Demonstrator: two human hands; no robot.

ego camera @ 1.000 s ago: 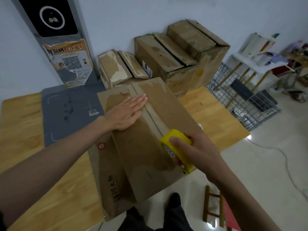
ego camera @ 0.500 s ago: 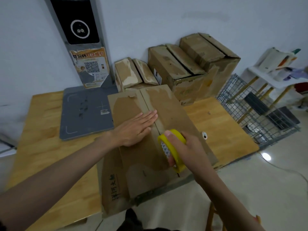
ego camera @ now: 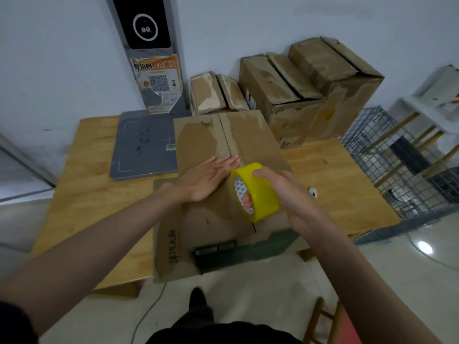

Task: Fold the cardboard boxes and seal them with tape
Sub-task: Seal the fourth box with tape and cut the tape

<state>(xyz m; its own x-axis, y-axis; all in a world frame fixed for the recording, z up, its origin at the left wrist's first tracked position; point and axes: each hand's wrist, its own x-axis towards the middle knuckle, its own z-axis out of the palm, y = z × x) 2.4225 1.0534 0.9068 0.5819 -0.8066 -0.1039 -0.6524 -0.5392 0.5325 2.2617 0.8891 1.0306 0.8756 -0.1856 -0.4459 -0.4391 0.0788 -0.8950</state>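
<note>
**Tape roll brought up to the seam, box flaps held shut**

Head view: the right hand point(ego camera: 285, 192) grips the yellow roll of packing tape point(ego camera: 255, 192), fingers through the core and thumb over the rim. Compared with a second ago the roll has come up from the near right corner of the box top to sit over the centre seam, just beside the left hand's fingertips. The left hand point(ego camera: 208, 180) lies flat, fingers straight and together, pressing the left flap of the brown cardboard box point(ego camera: 248, 137) beside the seam; it has stayed about there. The box sits on the light wooden table point(ego camera: 347, 184), overhanging the near edge. No fresh tape strip can be seen on the seam (old torn residue only), so my read is that folding is done and sealing is about to start.

Writing: dark Chinese characters run down the box's left side panel, too blurred to read. A black label sits on its near face, unreadable. The orange poster with a QR code point(ego camera: 159, 83) on the grey kiosk post carries Chinese text I can't make out. The white pattern inside the tape core shows no legible brand.
</note>
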